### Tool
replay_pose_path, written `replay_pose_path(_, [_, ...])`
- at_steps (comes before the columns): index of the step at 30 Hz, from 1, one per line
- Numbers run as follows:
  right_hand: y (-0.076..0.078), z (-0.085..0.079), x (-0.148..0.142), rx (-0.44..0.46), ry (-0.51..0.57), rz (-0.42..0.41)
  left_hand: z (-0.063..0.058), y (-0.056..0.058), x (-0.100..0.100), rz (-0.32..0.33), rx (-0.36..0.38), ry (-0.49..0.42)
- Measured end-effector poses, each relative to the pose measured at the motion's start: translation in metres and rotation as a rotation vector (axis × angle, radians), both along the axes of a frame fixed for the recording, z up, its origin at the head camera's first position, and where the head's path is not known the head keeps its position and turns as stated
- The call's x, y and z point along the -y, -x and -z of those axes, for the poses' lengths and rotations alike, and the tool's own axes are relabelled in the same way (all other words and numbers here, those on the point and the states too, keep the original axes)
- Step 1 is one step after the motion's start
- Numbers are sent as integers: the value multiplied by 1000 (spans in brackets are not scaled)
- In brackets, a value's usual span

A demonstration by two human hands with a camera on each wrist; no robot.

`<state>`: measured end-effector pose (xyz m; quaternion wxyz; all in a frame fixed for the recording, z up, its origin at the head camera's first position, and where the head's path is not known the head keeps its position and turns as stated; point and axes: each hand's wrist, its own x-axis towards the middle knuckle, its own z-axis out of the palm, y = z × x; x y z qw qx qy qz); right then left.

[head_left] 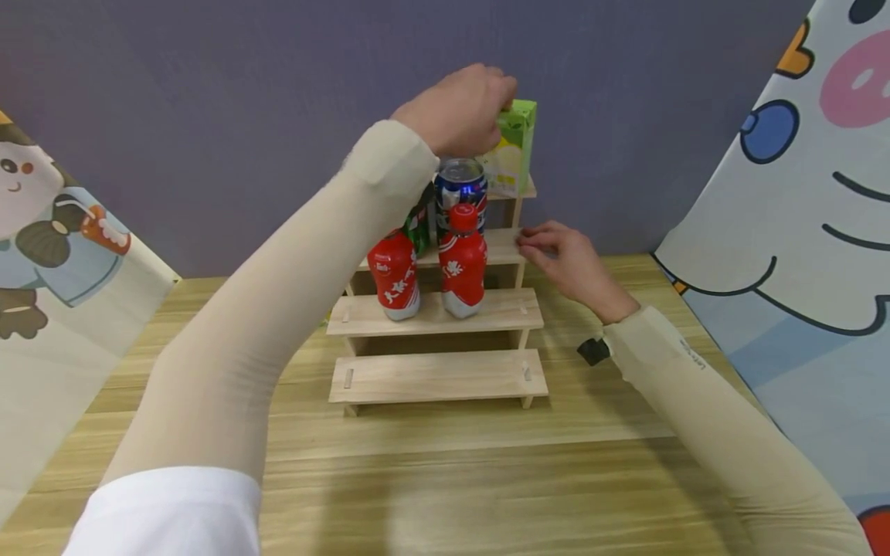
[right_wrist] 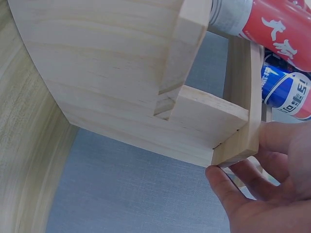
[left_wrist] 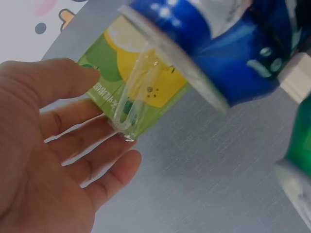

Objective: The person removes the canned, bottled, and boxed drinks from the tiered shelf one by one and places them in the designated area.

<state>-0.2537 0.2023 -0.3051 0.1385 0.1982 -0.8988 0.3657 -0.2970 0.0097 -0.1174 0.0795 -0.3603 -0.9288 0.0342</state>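
My left hand [head_left: 462,112] is at the top tier of a stepped wooden shelf [head_left: 434,377], holding a green and yellow juice box [head_left: 514,158] by its upper end. In the left wrist view the thumb lies on one side of the juice box [left_wrist: 109,58], fingers on the other; a wrapped straw [left_wrist: 133,92] is stuck to it. At the shelf's right side my right hand [head_left: 573,266] pinches the end of an upper step. The right wrist view has its thumb and fingers around the corner of that step board [right_wrist: 240,145].
Two red bottles [head_left: 464,266] stand on a middle step. Behind them are a blue can [head_left: 460,181] and a green can [head_left: 418,232], partly hidden by the left arm. A grey wall [head_left: 278,93] rises behind; cartoon-printed panels [head_left: 765,193] flank the wooden table [head_left: 445,494].
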Motion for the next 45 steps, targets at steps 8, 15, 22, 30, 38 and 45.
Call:
replay_pose_path(8, [0,-1,-1,3,-8,8,-2,-4,0,-7,-17,-12])
replay_pose_path(15, [0,0,-2,12,-16,18,0,-3,0,-43,15,9])
replay_pose_path(22, [-1,2,-1,4,-9,5,6,1,-2,-58,25,52])
replay_pose_path(30, [-3,-1,2,-1,11,2,8,1,-4,-62,-18,22])
replay_pose_path(38, [-3,0,0,2,6,4,9,1,-5,-2,-142,32])
replay_pose_path(45, [-3,1,-2,-15,-4,-4,8,1,-5,8,-157,27])
